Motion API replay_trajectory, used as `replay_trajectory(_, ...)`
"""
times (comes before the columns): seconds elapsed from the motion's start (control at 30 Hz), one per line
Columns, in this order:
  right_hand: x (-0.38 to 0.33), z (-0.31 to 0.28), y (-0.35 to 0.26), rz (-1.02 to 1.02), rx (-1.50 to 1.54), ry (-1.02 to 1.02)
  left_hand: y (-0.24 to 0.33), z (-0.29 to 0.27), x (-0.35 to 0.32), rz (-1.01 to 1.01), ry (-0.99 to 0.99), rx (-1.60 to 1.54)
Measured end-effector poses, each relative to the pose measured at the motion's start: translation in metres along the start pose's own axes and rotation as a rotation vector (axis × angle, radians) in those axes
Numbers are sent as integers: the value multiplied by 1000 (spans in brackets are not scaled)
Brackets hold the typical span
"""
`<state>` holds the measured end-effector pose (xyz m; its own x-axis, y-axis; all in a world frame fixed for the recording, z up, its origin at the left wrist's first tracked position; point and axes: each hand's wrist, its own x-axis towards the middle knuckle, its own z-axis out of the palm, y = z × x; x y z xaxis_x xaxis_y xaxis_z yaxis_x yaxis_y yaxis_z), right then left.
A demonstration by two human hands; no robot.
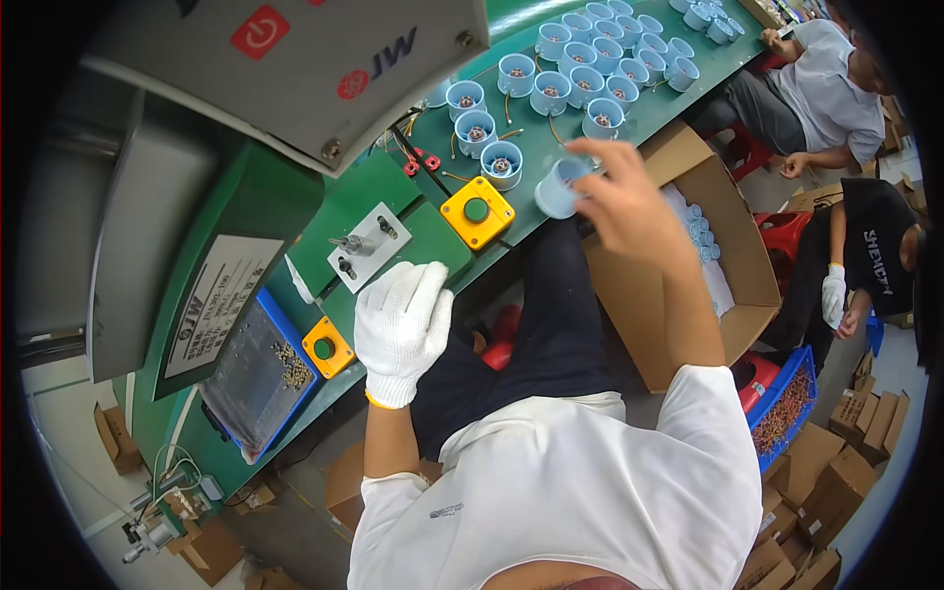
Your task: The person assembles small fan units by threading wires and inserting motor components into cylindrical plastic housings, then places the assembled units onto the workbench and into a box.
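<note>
The green bench (533, 135) carries many blue cups (504, 183), two yellow button boxes (477, 210), one blue tray (244, 388) and a press (251, 211).

A factory assembly workshop, a green and grey metal press (251, 187) to your left, rows of round light-blue plastic cups (585, 87) along your green bench (536, 162), brown cardboard boxes (846, 487), two co-workers (836, 84) seated to your right
</note>
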<state>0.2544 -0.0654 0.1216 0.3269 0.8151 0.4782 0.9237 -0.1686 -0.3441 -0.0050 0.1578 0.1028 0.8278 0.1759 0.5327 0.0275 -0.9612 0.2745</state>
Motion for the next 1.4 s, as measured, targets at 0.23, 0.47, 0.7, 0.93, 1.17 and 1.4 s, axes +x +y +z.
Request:
replay_trajectory(0.23,-2,50,12,18,227,142,0,0,-1,16,13,7)
replay_trajectory(0.47,-13,35,97,417,-48,176,3,0,2,9,12,-9)
replay_trajectory(0.7,2,62,80,257,176,188,45,20,94,-13,-100,-318)
replay_trajectory(0.93,-8,70,88,299,246,288,20,139,284,-207,-551,189)
replay_trajectory(1.17,-2,72,91,274,295,285,-23,177,310,-216,-624,394)
replay_trajectory(1.4,37,93,91,201,344,225,-60,154,318,-159,-660,569)
